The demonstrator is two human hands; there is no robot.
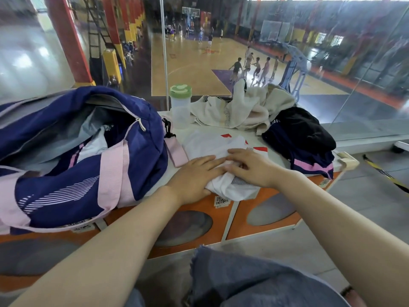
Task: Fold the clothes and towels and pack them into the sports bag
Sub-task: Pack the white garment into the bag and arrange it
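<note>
A white garment with red patches lies partly folded on the white counter top in front of me. My left hand lies flat on its near left part, thumb curled under the cloth edge. My right hand presses on it from the right, fingers bent into the fabric. The navy and pink sports bag stands open at the left with some cloth inside. A cream towel and pale clothes are heaped at the back. Black and navy clothes with pink trim are piled at the right.
A clear bottle with a green lid stands between the bag and the cream heap. The counter has orange fronts with grey ovals. A glass wall behind it overlooks a basketball court with people. My knee in denim is below.
</note>
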